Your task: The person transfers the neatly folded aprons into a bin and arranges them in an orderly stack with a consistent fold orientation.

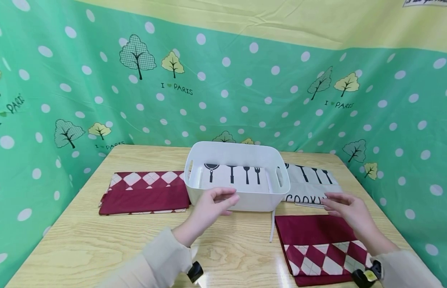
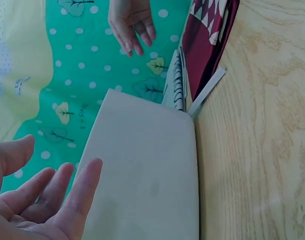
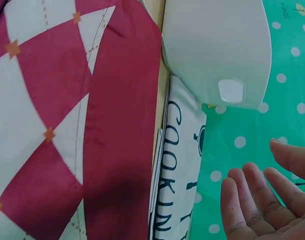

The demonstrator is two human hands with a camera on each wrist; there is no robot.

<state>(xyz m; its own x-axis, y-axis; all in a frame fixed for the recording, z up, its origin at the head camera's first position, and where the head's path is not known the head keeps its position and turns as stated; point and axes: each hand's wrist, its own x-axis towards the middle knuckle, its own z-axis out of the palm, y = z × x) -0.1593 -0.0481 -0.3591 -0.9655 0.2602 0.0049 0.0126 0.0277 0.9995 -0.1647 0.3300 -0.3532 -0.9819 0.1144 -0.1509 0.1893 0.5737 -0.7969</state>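
A white plastic basket (image 1: 194,152) stands mid-table with a folded white cloth (image 1: 237,180) printed with black utensils inside it. My left hand (image 1: 215,206) hovers before the basket's front wall, fingers loosely bent and holding nothing. To the right, my right hand (image 1: 347,210) is raised with nothing in it, its fingers relaxed in the right wrist view. It is nearest to a second folded white cloth (image 1: 309,184) with black lettering and utensils, beside the basket. A folded maroon cloth (image 1: 317,228) with a diamond band lies below that hand.
Left of the basket lies another folded maroon diamond-patterned cloth (image 1: 147,200). A thin pale strap (image 1: 272,228) trails onto the wooden table (image 1: 101,248) near the basket's front right corner. A green dotted curtain (image 1: 223,88) hangs behind and along both sides.
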